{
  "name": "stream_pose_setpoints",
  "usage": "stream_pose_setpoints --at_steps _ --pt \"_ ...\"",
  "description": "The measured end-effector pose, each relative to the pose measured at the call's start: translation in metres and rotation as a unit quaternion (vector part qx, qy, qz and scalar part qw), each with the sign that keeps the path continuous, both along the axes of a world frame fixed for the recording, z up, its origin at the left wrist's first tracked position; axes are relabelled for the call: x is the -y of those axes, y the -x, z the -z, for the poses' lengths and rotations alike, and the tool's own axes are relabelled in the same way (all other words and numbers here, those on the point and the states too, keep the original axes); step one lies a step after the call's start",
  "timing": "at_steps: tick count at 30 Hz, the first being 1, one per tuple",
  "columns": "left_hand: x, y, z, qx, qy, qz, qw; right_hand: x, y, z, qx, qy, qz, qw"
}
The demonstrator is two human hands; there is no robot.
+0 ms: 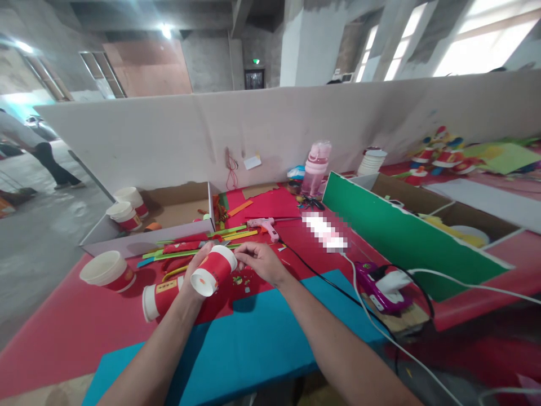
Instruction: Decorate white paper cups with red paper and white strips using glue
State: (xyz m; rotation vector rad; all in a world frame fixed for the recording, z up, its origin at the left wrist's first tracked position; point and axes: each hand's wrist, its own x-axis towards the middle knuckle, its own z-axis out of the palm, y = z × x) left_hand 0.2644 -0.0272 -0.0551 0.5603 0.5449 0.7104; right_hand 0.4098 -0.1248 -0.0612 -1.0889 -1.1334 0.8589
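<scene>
A white paper cup (216, 268) with a red band is tilted in my left hand (195, 275), whose fingers wrap around its far side. At the cup's right end, my right hand (262, 263) has thumb and forefinger pinched together; whatever lies between them is too small to make out. Just left of my left forearm, another red-banded paper cup (163, 297) lies on its side. Beyond my hands rests a pink glue gun (265, 228) with a black cord. Small paper scraps (240, 281) are scattered below the held cup.
Stacked cups (107, 272) stand at left, near a white box (147, 241) holding more cups. Coloured strips and scissors (173, 270) lie ahead. On the right are a green-sided box (393, 239), a purple power strip (382, 287) with trailing cables, and a pink bottle (316, 169).
</scene>
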Motion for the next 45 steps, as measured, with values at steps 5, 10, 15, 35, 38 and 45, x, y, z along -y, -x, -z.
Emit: stream_pose_setpoints --at_steps 5,10,15,35,38,45 --pt "0.002 -0.001 -0.002 0.0 -0.012 -0.003 1.0 -0.001 -0.001 0.003 0.012 0.003 0.003 1.0" --pt "0.004 -0.001 -0.003 -0.018 -0.026 -0.003 0.999 -0.001 0.001 0.002 -0.001 0.005 -0.002 1.0" --pt "0.002 -0.002 0.0 -0.022 -0.045 -0.02 0.999 -0.001 0.007 0.003 0.105 -0.004 0.065 0.992" --pt "-0.009 -0.001 0.011 -0.016 -0.026 0.015 0.999 -0.001 0.003 0.008 -0.16 0.066 -0.119 0.978" --pt "-0.003 -0.003 0.008 -0.011 -0.121 0.028 0.992 0.0 -0.002 0.007 -0.228 0.074 -0.098 0.966" --pt "0.011 -0.004 0.006 -0.086 -0.298 0.074 0.948 0.004 -0.01 -0.004 -0.071 0.05 0.007 0.996"
